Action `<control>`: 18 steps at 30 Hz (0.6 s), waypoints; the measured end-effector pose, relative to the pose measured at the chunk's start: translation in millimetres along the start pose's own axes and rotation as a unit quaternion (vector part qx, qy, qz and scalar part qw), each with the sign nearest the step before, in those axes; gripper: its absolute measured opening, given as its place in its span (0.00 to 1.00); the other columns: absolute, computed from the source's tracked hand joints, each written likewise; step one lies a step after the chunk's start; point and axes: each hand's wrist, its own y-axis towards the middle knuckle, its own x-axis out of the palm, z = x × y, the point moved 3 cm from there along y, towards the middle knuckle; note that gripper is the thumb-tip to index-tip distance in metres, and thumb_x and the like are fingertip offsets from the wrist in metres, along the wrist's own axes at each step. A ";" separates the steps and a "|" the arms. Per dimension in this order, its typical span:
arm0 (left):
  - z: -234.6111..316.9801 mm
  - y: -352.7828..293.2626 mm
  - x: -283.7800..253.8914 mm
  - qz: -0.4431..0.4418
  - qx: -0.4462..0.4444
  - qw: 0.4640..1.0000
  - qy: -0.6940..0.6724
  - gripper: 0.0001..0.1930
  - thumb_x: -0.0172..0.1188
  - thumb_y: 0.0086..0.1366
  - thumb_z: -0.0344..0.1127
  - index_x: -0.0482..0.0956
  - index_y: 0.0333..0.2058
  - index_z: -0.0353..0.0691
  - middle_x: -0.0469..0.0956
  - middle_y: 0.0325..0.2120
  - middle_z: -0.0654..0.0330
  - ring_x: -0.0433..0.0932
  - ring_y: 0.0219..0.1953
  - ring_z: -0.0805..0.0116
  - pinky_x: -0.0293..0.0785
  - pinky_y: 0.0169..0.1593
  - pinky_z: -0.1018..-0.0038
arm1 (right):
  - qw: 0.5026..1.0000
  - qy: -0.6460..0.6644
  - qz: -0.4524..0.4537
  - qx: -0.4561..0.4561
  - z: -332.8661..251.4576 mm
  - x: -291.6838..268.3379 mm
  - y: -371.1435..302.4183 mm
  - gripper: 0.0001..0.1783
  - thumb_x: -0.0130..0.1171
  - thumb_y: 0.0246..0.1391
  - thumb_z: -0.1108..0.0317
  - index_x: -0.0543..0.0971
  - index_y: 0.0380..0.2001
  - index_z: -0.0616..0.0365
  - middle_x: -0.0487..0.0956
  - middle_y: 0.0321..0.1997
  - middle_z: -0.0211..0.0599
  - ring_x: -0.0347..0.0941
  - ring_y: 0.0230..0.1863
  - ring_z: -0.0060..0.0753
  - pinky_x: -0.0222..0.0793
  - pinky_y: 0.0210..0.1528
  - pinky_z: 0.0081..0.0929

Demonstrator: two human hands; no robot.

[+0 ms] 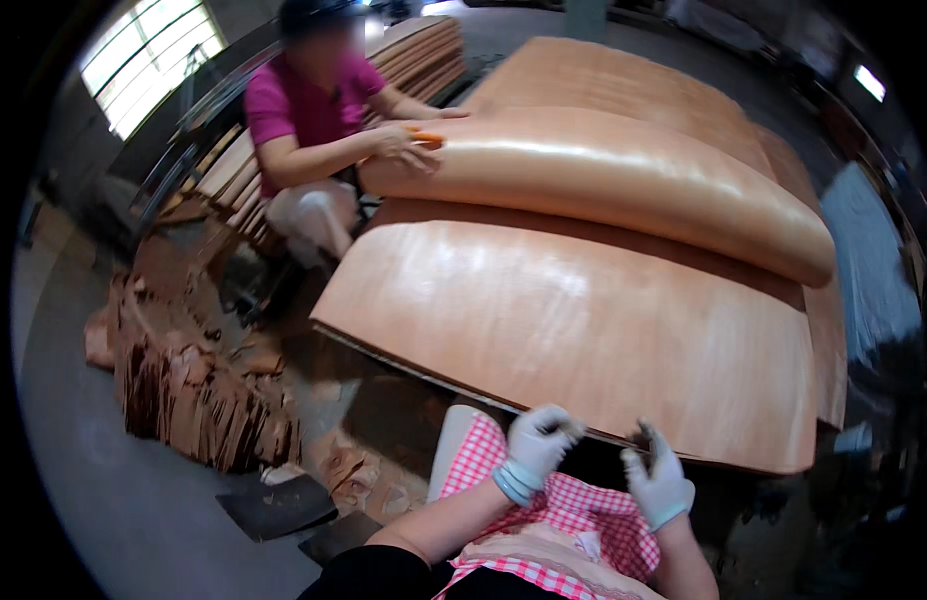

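Observation:
A large stack of thin wood veneer sheets (543, 300) lies in front of me. Its top sheet is bent back into a long curl of veneer (603, 185) across the stack. At the near edge, my left hand (539, 441), in a white glove, has its fingers curled in; whatever they hold, if anything, cannot be made out. To its right, my right hand (659, 482), also gloved with darkened fingertips, is raised by the same edge, thumb and fingers apart. Nothing shows between them. Both hands are above my pink checked apron (593, 515).
A co-worker (313, 120) in a magenta shirt sits at the far left, hands on the curl, with an orange object (424, 137) at one hand. Torn veneer scraps (198, 390) are piled at left. Stacked boards (418, 55) stand behind; a bluish sheet (868, 260) hangs at right.

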 end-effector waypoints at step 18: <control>-2.9 133.9 -484.7 0.389 -0.075 0.800 0.451 0.17 0.68 0.54 0.38 0.82 0.38 0.32 0.83 0.32 0.52 0.81 0.34 0.64 0.75 0.42 0.69 | 0.899 -0.386 -0.056 0.200 166.2 -134.8 47.0 0.23 0.62 0.46 0.52 0.81 0.31 0.66 0.80 0.31 0.57 0.80 0.35 0.49 0.72 0.38 0.37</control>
